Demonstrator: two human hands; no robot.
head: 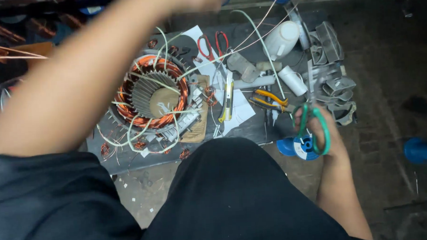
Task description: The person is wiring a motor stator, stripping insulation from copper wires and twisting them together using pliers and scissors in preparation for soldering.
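Note:
A motor stator [151, 91] with copper windings and white sleeved leads lies on a dark mat [251, 128] in front of me. My left arm reaches across it. My left hand [195, 0] is blurred at the top edge, above the stator, and its grip is unclear. Thin wires [248, 38] run from the stator up toward the top right. My right hand [325, 132] holds green-handled scissors [313, 119] at the mat's right edge, blades pointing up. My dark-clothed knee [225, 195] fills the foreground.
On the mat lie red-handled scissors [211, 44], a yellow utility knife [228, 98], orange-handled pliers [269, 100], a white bottle [281, 37], white tubes [292, 80] and paper scraps. Grey metal parts [335, 85] pile at the right. A blue spool [300, 149] sits under my right hand.

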